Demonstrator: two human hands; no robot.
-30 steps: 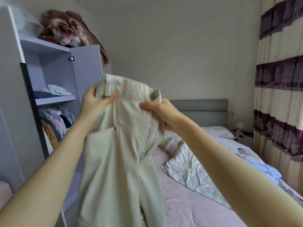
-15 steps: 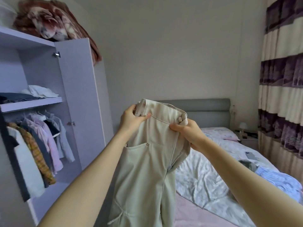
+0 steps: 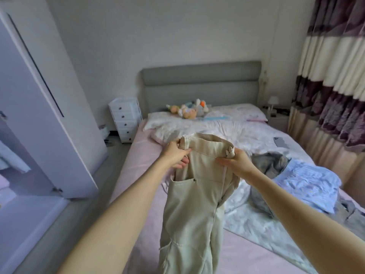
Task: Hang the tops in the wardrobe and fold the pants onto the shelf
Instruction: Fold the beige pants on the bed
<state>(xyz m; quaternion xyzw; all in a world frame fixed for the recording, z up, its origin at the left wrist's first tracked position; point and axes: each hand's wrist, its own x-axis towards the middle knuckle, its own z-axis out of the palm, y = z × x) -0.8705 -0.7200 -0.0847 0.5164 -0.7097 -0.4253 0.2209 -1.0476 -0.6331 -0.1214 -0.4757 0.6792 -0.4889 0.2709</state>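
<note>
Both hands hold a pair of beige trousers point(image 3: 194, 198) up by the waistband, out over the bed point(image 3: 142, 155); the left hand point(image 3: 175, 155) grips the waistband's left end, thumb on the near face and fingers curled behind the cloth; the right hand point(image 3: 236, 162) pinches the right end, just beside the button tab, with the thumb laid along the band's lower seam; the waistband is stretched between the two hands and gapes open at the top; the legs hang straight down together, a patch pocket with a small rivet showing on the near side and the fly seam running down the right; the lower legs pass out of view at the bottom edge. Beneath lies a pink sheet, with a pale floral quilt point(image 3: 227, 133) spread across the far half; to the right of the trousers, on the quilt, lie a crumpled grey garment point(image 3: 270, 161) and, touching it, a light blue striped garment point(image 3: 308, 184); a heap of soft toys point(image 3: 189, 110) sits near the grey padded headboard point(image 3: 200, 84). On the left stands the wardrobe door point(image 3: 39, 107), swung open, pale lilac; beyond it, beside the bed's head, a small white chest of drawers point(image 3: 125, 118); a purple and cream striped curtain point(image 3: 335, 76) hangs along the right side.
</note>
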